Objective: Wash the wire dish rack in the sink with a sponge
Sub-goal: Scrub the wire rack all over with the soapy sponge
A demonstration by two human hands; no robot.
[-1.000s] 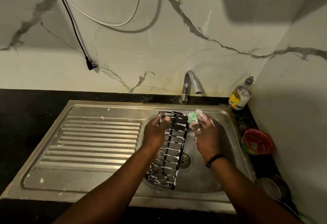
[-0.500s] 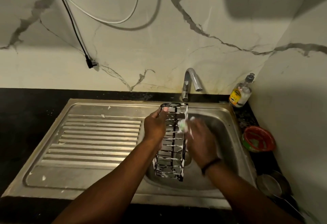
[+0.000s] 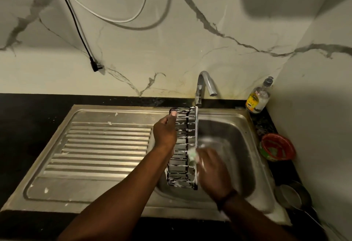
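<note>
Under marble wall (image 3: 190, 40): steel sink (image 3: 238, 126).

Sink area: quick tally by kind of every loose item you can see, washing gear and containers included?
Wire racks: 1, the wire dish rack
Sponges: 1, the sponge
Bottles: 1, the soap bottle
Bowls: 2, the red bowl and the steel bowl
Total: 5
</note>
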